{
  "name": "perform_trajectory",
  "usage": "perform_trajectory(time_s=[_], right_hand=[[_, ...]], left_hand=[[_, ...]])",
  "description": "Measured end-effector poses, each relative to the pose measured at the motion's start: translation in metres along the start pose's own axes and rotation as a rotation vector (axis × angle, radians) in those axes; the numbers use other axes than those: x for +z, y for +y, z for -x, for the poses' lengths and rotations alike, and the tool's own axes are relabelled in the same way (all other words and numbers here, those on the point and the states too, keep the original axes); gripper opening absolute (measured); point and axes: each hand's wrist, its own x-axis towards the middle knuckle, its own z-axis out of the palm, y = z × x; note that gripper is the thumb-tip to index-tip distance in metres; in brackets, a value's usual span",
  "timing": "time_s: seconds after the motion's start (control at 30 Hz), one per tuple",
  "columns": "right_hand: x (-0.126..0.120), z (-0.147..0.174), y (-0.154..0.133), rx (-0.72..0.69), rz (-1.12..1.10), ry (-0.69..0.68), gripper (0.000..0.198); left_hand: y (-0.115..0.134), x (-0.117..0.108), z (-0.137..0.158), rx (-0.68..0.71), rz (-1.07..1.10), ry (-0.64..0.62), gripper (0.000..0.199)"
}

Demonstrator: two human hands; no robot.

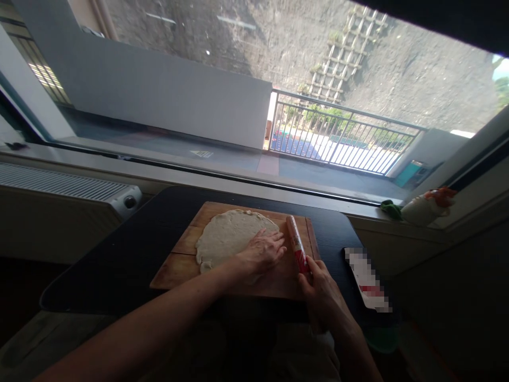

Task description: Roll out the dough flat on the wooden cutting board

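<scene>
A wide, flat round of dough point(230, 233) lies on a wooden board point(178, 265). My left hand point(265, 248) rests flat over the dough's right edge, fingers stretched toward the right. In my right hand point(318, 281) is a rolling pin point(295, 236) with a red-and-white patterned wrap, gripped near its close end. The pin points away from me along the right side of the board, beside the dough rather than over it. Part of the dough is hidden under my left hand and forearm.
The board sits on a dark table point(119, 254) with rounded corners. A phone-like object point(366, 278), partly blurred out, lies at the right. Behind are a radiator point(67, 183), a window sill point(222, 183) and a pale pot-like object point(423, 209) at the sill's right end.
</scene>
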Motion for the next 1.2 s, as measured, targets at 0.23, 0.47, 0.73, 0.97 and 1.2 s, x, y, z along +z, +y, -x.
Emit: perform_trajectory(time_s=[0.23, 0.47, 0.73, 0.97, 1.2], right_hand=[[0.007, 0.019, -0.018, -0.045, 0.082, 0.042, 0.048], [0.010, 0.018, -0.038, -0.040, 0.066, 0.035, 0.041], [0.004, 0.008, -0.012, -0.020, -0.052, 0.019, 0.041], [0.002, 0.004, 0.005, 0.015, -0.025, 0.031, 0.047], [0.002, 0.007, 0.002, 0.014, -0.002, 0.011, 0.045]], left_hand=[[-0.022, -0.008, 0.007, -0.007, 0.002, 0.061, 0.039], [-0.014, 0.005, 0.020, -0.032, 0.057, 0.114, 0.036], [-0.013, -0.003, 0.009, 0.020, 0.024, 0.119, 0.035], [-0.006, -0.002, 0.002, 0.116, -0.018, 0.053, 0.032], [-0.007, -0.024, -0.028, -0.009, -0.072, 0.077, 0.027]])
